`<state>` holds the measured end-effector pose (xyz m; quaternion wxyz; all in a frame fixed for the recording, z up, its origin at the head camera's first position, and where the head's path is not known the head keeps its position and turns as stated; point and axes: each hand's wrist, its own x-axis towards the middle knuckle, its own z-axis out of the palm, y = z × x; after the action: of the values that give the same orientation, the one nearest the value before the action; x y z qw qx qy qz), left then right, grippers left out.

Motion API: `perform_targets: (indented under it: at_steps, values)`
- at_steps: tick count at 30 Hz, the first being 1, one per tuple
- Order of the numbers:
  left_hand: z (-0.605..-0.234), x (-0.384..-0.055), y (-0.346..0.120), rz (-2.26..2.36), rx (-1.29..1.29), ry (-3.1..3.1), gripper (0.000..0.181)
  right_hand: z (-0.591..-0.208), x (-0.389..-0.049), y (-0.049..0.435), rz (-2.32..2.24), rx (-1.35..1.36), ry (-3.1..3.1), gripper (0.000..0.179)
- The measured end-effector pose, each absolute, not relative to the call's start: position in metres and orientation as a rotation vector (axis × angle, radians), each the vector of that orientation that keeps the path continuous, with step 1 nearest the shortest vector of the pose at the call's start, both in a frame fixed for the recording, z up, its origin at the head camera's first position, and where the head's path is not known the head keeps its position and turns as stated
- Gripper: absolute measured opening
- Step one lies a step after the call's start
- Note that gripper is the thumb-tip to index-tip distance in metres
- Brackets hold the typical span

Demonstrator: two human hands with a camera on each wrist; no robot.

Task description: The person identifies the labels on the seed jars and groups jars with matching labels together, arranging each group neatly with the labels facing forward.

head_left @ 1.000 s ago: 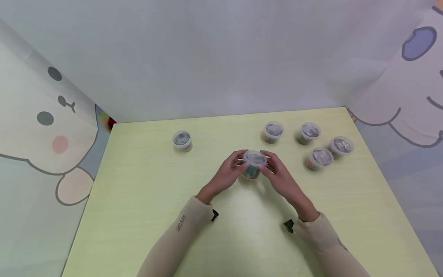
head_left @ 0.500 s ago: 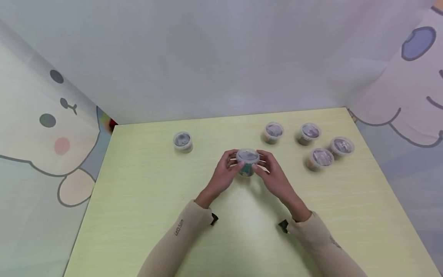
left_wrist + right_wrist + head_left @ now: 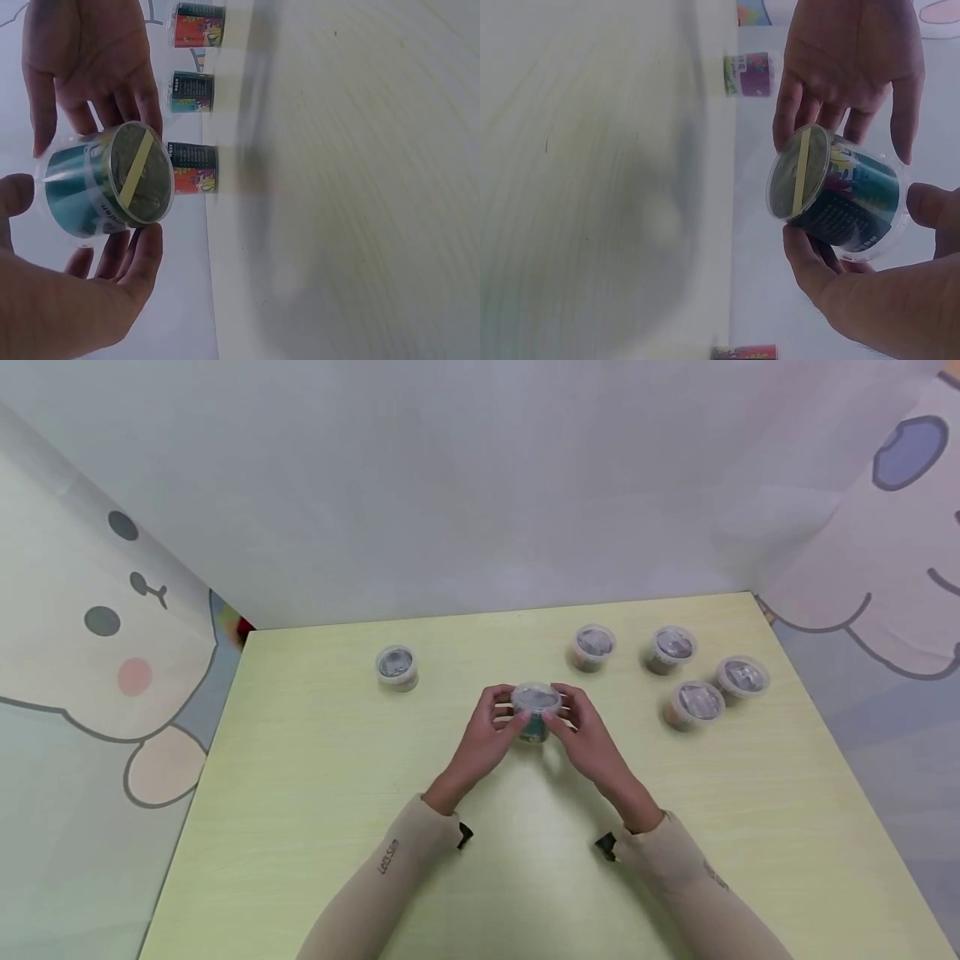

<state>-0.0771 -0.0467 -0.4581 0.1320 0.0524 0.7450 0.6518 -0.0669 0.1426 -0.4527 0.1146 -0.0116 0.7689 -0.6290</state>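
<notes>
Both hands hold one clear plastic tub (image 3: 534,727) with a teal printed label, raised above the table. My left hand (image 3: 483,739) grips its left side and my right hand (image 3: 591,747) its right side, thumbs on the near face and fingers behind. The tub's lid faces up in the head view. In the left wrist view the tub (image 3: 75,191) shows its clear base, with a pale yellow strip across a dark filling. Small print covers the tub's label (image 3: 847,221) in the right wrist view. The far fingertips are partly hidden behind it.
A similar tub (image 3: 396,668) stands at the table's back left. Several more stand at the right, among them one tub (image 3: 592,647) near the back and one tub (image 3: 693,706) nearer the front. A white curtain (image 3: 480,485) rises behind the pale yellow table (image 3: 300,760).
Both hands and the held tub have moved slightly left during the first half second. Since then the right forearm has drawn a little further left. The standing tubs have stayed put.
</notes>
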Motion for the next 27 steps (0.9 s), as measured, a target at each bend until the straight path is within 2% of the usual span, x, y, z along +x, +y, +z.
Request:
perform_targets:
  at_steps: [6, 17, 27]
  values:
    - [-0.455, -0.083, -0.053, 1.884, 0.115, 2.138, 0.041, -0.451, -0.068, 0.149, -1.897, -0.085, 2.108, 0.052]
    - [-0.455, -0.084, -0.06, 1.836, 0.167, 2.034, 0.045, -0.451, -0.069, 0.151, -1.888, -0.124, 2.009, 0.055]
    - [-0.455, -0.082, -0.058, 1.888, 0.077, 2.123, 0.043, -0.452, -0.068, 0.144, -1.927, -0.078, 2.085, 0.053]
